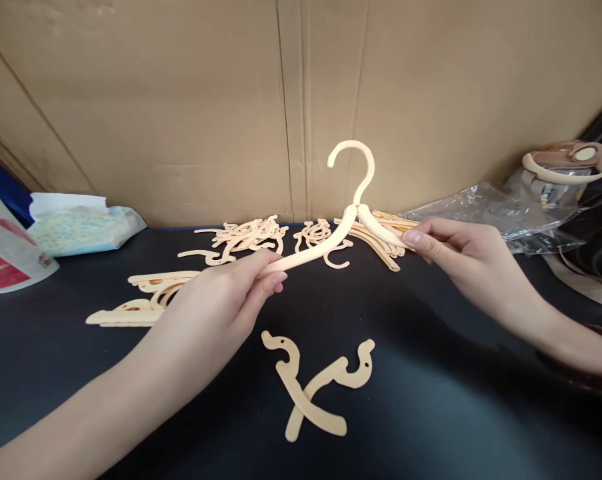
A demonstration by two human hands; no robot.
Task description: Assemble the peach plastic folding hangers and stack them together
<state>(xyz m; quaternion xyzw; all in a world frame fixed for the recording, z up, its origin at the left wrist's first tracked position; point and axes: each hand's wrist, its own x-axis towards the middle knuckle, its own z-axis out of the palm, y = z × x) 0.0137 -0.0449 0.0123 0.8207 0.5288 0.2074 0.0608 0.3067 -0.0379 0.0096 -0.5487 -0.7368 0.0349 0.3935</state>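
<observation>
A cream plastic clothes hanger (317, 252) is held up above the black table, its hook pointing upward and its two arms spread. The end of its left arm is pinched in my left hand (231, 287). My right hand (461, 250) grips the tip of the other arm between thumb and fingers. Below, on the table in front of me, lie two flat hanger pieces (313, 410) with curved notches, one crossed over the other. Folded hangers (125, 317) rest to the left, partly hidden behind my left hand.
Along the back lie a heap of notched pieces (248, 235), loose hooks (315, 233) and a stack of hanger arms (375, 247). A tissue pack (88, 227) and a white-and-red package (5, 247) stand left. Clear plastic wrap (471, 207) and a lidded cup (561, 180) are right. Cardboard (205, 100) walls the back.
</observation>
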